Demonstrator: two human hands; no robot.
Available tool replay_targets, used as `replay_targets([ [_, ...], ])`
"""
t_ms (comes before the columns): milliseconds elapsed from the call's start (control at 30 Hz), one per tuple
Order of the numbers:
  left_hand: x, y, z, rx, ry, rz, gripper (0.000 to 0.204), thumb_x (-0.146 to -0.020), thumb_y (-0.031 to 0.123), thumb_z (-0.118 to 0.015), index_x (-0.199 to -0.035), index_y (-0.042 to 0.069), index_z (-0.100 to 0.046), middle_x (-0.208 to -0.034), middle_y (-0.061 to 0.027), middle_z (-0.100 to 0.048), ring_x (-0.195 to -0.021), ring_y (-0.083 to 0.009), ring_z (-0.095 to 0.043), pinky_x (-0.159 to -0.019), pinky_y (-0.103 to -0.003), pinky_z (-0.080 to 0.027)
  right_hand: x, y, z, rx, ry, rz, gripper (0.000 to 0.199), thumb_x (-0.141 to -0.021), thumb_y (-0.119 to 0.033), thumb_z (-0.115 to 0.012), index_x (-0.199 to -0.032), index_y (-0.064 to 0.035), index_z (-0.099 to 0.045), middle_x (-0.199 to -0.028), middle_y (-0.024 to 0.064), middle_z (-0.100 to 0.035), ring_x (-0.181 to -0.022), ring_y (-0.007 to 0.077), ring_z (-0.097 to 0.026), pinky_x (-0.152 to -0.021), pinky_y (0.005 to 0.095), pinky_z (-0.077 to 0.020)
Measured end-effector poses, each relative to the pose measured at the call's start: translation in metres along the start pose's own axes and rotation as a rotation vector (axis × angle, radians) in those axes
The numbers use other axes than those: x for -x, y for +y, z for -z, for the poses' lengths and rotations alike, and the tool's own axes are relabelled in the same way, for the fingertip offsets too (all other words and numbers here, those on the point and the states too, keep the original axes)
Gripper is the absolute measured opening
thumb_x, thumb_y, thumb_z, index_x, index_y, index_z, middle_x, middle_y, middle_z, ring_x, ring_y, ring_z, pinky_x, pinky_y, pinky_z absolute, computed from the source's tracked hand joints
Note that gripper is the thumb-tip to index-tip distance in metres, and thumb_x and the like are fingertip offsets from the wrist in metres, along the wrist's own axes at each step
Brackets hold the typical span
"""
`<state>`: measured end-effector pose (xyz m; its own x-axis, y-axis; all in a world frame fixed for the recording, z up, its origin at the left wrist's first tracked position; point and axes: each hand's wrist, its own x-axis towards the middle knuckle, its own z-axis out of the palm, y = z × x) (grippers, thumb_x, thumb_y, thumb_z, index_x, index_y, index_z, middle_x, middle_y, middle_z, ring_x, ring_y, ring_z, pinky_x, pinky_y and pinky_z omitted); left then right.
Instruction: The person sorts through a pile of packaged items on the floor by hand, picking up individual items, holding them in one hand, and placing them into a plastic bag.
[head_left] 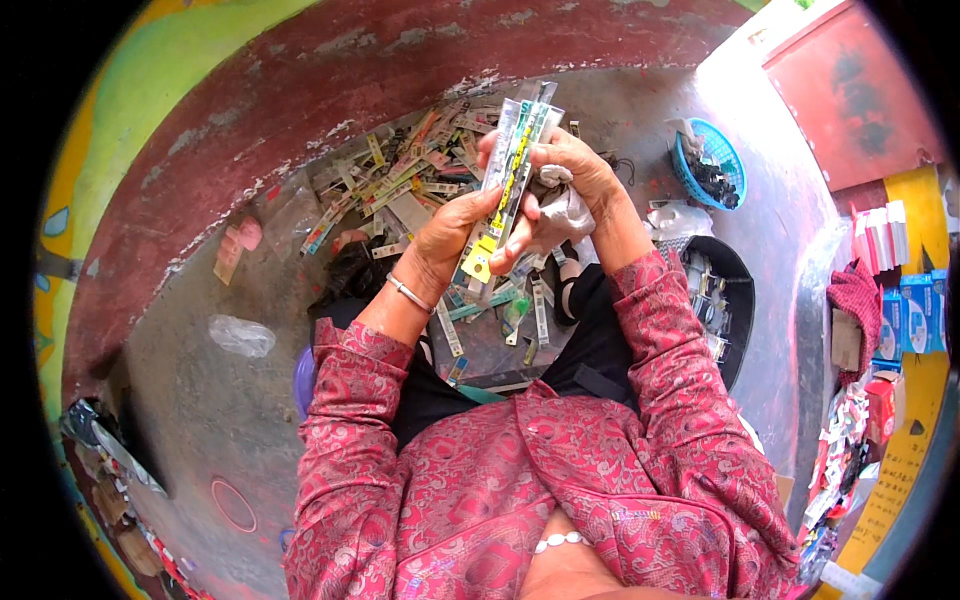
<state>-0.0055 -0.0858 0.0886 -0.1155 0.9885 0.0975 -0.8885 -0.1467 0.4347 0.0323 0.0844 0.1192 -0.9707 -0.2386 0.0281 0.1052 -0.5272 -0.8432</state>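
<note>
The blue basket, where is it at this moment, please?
In the head view, the blue basket is on the floor at the upper right, beyond the black tub and to the right of the right hand.

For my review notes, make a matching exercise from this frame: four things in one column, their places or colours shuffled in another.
Things:
1. packet bundle
2. basket
3. bangle
4. clear bag

Places or colours:
A. around the left wrist
B. crumpled on the floor at left
C. held between left hand and right hand
D. blue, with dark things inside

Pairs: 1-C, 2-D, 3-A, 4-B
</note>
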Motion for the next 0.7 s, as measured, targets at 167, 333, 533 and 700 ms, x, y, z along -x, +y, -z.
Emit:
replay_targets([
  [167, -0.003, 0.004, -0.003, -0.168, 0.173, 0.017, 0.055, -0.09, 0.046, -0.033, -0.105, -0.005, -0.049, -0.08, -0.0177, -0.059, -0.064, -0.0218, -0.06, -0.059, -0.029, -0.051, 0.001, -0.001, 0.001, 0.352, 0.28, 0.006, 0.025, -0.074, -0.018, -0.067, -0.09, -0.0003, -0.06, -0.081, 0.0058, -0.062, -0.069, 0.0119, -0.058, -0.062, 0.0247, -0.0476],
  [333, -0.007, 0.014, 0.005, -0.652, 0.399, -0.037, 0.041, -0.088, 0.038, -0.046, -0.101, 0.0, -0.052, -0.079, -0.0083, -0.059, -0.074, -0.0162, -0.059, -0.07, -0.029, -0.049, -0.001, 0.006, 0.002, 0.616, 0.456, 0.059, 0.024, -0.073, -0.018, -0.068, -0.086, 0.0003, -0.061, -0.076, 0.0054, -0.062, -0.065, 0.0102, -0.056, -0.059, 0.0256, -0.0467],
  [533, -0.004, 0.011, 0.002, -0.645, 0.323, 0.035, 0.026, -0.082, 0.02, -0.057, -0.097, 0.0, -0.051, -0.082, -0.0076, -0.06, -0.069, -0.0134, -0.059, -0.065, -0.026, -0.048, 0.001, 0.002, -0.006, 0.535, 0.531, -0.073, 0.029, -0.076, -0.024, -0.067, -0.086, 0.0017, -0.061, -0.074, 0.0056, -0.062, -0.061, 0.0099, -0.056, -0.057, 0.0255, -0.0473],
  [700, -0.002, 0.008, -0.003, -0.35, 0.351, -0.03, 0.044, -0.079, 0.014, -0.059, -0.115, -0.005, -0.043, -0.084, -0.0089, -0.058, -0.069, -0.0139, -0.059, -0.063, -0.025, -0.05, 0.002, -0.007, 0.006, 0.548, 0.651, -0.154, 0.041, -0.083, -0.037, -0.056, -0.082, 0.0036, -0.062, -0.071, 0.0067, -0.06, -0.06, 0.0114, -0.055, -0.055, 0.0266, -0.0451],
])
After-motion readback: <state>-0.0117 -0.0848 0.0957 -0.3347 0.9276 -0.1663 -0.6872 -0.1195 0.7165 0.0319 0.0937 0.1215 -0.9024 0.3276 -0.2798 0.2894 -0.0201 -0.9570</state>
